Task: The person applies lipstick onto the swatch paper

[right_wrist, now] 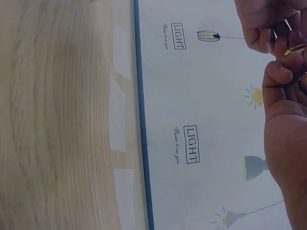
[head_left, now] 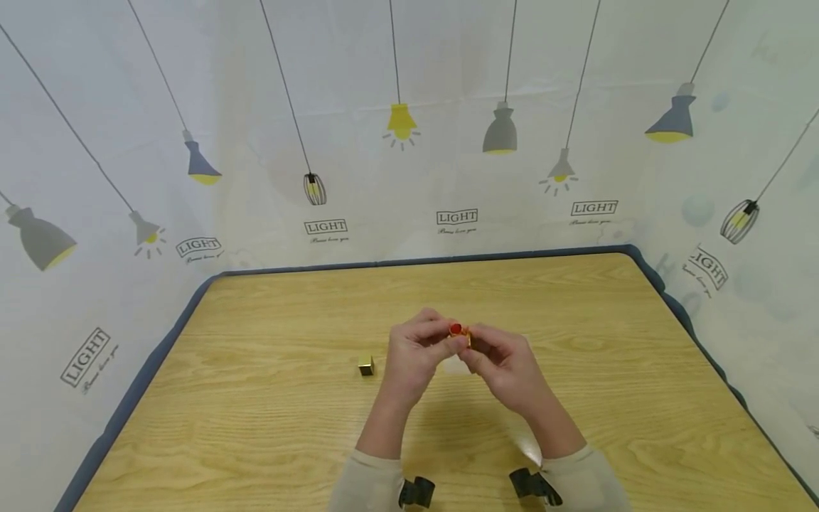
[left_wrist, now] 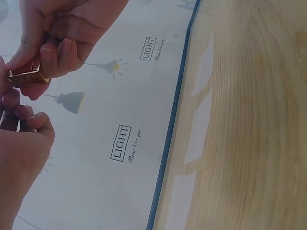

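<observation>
Both hands meet over the middle of the table, around a small gold-coloured metal piece (head_left: 469, 339) with a round red part (head_left: 456, 329) showing at its left. The left hand (head_left: 416, 352) pinches it at the red part between thumb and fingers. From the other side, the right hand (head_left: 508, 366) grips the gold portion with thumb and fingertips. In the left wrist view the gold piece (left_wrist: 29, 75) shows thin, angular edges; fingers cover much of it, so its exact kind is unclear. A second small, square gold piece (head_left: 367, 367) with a dark face stands on the table left of the hands.
The wood-grain table (head_left: 288, 427) has a blue edging (head_left: 384, 264) along its back and sides. Behind it hangs a white sheet (head_left: 358, 142) printed with lamps. A pale patch (head_left: 456, 365) lies below the hands. White strips (left_wrist: 199, 124) line the table's far edge.
</observation>
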`<act>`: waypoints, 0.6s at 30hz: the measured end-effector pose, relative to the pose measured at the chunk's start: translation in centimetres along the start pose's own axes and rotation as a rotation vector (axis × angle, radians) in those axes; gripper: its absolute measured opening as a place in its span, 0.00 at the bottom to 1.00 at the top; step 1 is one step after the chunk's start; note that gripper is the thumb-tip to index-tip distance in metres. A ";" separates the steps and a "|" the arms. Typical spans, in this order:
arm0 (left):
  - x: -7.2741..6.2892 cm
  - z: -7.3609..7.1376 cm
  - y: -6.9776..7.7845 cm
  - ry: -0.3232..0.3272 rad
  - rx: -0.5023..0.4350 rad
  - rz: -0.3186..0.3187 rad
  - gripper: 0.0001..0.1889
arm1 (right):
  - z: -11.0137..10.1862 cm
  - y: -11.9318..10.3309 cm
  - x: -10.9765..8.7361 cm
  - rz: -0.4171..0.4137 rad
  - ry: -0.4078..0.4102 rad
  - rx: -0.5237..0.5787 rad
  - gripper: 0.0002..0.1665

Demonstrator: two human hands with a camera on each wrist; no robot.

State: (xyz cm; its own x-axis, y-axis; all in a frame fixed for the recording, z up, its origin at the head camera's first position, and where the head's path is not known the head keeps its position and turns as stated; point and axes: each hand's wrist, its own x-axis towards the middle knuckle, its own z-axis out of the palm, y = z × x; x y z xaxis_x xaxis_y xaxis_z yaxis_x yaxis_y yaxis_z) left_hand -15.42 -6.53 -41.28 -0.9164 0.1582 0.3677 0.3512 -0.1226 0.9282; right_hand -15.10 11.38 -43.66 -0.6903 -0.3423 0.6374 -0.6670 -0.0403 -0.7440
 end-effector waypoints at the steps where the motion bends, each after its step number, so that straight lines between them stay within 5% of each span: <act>1: 0.0 0.0 0.0 0.002 0.006 0.002 0.12 | 0.0 0.0 0.0 0.001 0.000 0.001 0.13; 18: -0.2 -0.1 -0.3 -0.055 -0.055 0.000 0.20 | -0.6 0.1 -0.2 0.077 -0.101 0.060 0.08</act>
State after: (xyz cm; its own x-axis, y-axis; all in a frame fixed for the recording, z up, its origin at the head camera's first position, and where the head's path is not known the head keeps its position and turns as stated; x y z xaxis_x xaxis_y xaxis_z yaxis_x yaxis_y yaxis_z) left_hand -15.41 -6.65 -41.62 -0.9040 0.2114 0.3715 0.3386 -0.1764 0.9243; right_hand -15.25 12.04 -43.76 -0.7050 -0.4396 0.5566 -0.5931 -0.0649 -0.8025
